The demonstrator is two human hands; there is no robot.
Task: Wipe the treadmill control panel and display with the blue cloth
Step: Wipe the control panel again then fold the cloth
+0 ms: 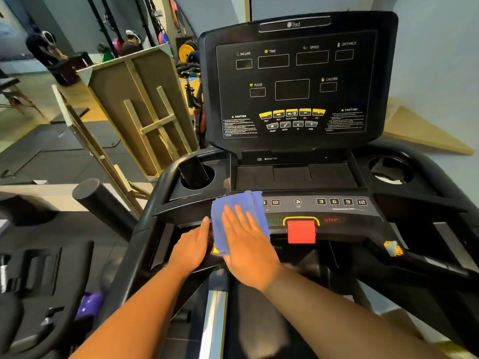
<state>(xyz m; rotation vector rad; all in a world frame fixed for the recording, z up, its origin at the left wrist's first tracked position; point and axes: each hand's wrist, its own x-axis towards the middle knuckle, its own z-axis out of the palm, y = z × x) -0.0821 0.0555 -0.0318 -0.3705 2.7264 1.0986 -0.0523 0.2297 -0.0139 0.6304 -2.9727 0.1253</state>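
Note:
The folded blue cloth lies flat on the left part of the treadmill's lower control panel, covering its left number buttons. My right hand presses flat on the cloth with fingers spread. My left hand rests beside it on the console's left edge, thumb touching the cloth's side. Above stands the dark display with its yellow and grey buttons. A red stop button sits just right of the cloth.
A dark phone stands in the left cup holder; the right cup holder holds something white. Wooden frames lean to the left of the treadmill. A black padded bar juts out at left. People sit far back left.

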